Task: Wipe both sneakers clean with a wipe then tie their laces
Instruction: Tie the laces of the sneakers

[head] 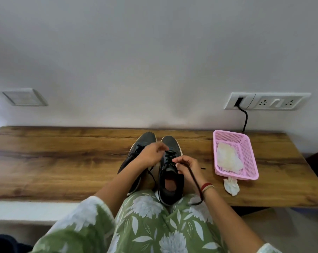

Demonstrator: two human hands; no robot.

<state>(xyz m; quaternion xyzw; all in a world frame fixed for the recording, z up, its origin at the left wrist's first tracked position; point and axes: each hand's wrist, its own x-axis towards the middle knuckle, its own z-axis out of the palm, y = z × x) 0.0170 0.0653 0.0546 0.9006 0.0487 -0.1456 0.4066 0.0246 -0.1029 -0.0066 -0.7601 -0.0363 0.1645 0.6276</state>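
Two dark grey sneakers with black laces stand side by side on the wooden table [63, 161], toes toward the wall. The left sneaker [136, 148] is partly covered by my left forearm. My left hand [151, 152] reaches across to the right sneaker [170, 176] and pinches at its lacing near the top eyelets. My right hand [188, 166] pinches a black lace [195, 181] beside the tongue; the lace trails down past my wrist toward my lap. A crumpled white wipe [231, 186] lies on the table just in front of the pink basket [245, 143].
The pink basket at the right holds white wipes [228, 157]. A small black lace tip [203, 168] lies on the table between shoe and basket. A black cable [245, 119] drops from the wall socket behind the basket. The table's front edge is at my lap.
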